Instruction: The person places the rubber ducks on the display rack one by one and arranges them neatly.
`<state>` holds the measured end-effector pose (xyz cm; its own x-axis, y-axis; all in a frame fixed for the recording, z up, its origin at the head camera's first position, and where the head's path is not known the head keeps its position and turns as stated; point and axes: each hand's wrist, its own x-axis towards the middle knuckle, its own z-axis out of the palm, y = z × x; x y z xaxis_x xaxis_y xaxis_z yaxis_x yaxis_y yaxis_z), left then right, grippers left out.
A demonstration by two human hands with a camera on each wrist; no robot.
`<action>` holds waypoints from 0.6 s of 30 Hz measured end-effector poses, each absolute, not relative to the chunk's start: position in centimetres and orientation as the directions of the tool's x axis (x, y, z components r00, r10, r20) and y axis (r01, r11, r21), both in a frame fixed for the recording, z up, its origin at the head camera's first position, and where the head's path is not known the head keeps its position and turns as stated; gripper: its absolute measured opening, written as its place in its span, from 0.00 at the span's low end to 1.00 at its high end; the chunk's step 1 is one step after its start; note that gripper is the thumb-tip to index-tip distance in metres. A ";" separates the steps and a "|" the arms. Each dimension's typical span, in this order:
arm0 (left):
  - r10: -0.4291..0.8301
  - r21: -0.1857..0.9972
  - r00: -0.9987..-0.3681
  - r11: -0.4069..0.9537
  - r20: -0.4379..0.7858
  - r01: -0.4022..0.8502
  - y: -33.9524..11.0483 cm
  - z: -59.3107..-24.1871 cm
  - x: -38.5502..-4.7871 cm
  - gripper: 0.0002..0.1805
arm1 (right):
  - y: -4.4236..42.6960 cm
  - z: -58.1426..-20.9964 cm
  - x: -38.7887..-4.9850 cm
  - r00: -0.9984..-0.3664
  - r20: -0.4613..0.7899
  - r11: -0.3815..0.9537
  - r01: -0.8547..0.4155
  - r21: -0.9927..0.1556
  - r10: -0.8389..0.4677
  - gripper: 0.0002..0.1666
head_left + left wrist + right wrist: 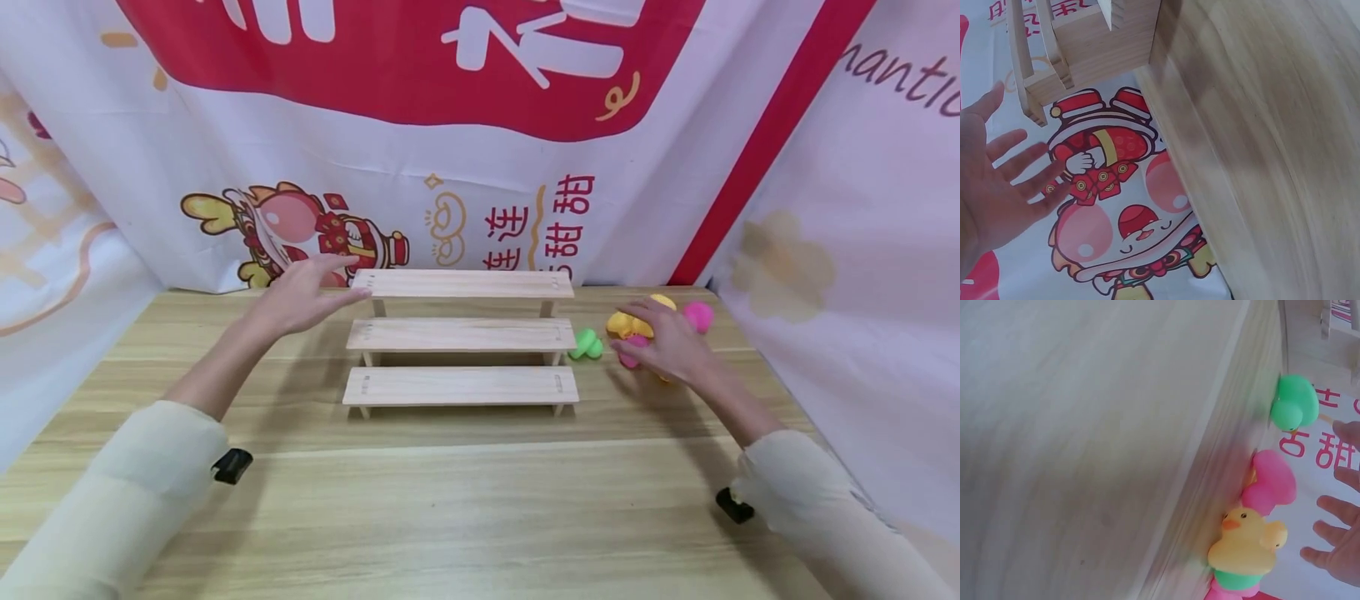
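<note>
A three-tier wooden display stand (459,335) stands at the back of the table. My left hand (302,300) hovers at the left end of its top step, fingers extended; in the left wrist view that hand (1004,181) holds nothing, and whether it touches the wood I cannot tell. To the right of the stand, my right hand (671,340) is over a cluster of rubber ducks, its fingers spread and gripping nothing. Among them are a green duck (1295,403), a pink duck (1270,481) and a yellow duck (1242,540). The hand partly hides the cluster in the head view.
Another pink duck (699,317) lies at the far right of the cluster. Behind the table (450,508) hangs a printed white and red cloth (390,150), with more cloth along both sides. A black piece (232,465) shows by the left sleeve.
</note>
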<state>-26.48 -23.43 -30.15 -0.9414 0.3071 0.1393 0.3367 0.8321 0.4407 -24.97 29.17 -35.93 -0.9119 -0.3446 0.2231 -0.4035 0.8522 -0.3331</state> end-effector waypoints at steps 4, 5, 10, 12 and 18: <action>0.319 0.513 -0.938 0.787 0.137 0.342 -23.2 -30.4 -27.1 0.38 | 28.6 -35.6 -25.0 -0.904 0.259 0.802 -0.422 -0.424 -0.339 0.30; 0.319 0.525 -0.938 0.780 0.135 0.341 -23.3 -30.5 -27.2 0.37 | 28.4 -35.6 -25.0 -0.905 0.265 0.794 -0.421 -0.437 -0.334 0.28; 0.317 0.568 -0.942 0.757 0.114 0.323 -23.4 -30.5 -27.5 0.35 | 27.9 -35.5 -25.0 -0.914 0.261 0.780 -0.402 -0.480 -0.310 0.22; 0.317 0.580 -0.943 0.751 0.103 0.316 -23.4 -30.5 -27.7 0.34 | 27.7 -35.5 -25.2 -0.919 0.241 0.775 -0.393 -0.495 -0.312 0.19; 0.328 0.592 -0.939 0.739 0.097 0.320 -23.5 -30.7 -27.9 0.33 | 27.0 -35.8 -25.6 -0.946 0.128 0.783 -0.318 -0.534 -0.297 0.18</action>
<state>-27.94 -23.54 -30.67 -0.9395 0.3285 0.0974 0.3199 0.7393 0.5925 -25.57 27.03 -35.78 -0.9464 -0.2968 0.1276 -0.3177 0.7833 -0.5343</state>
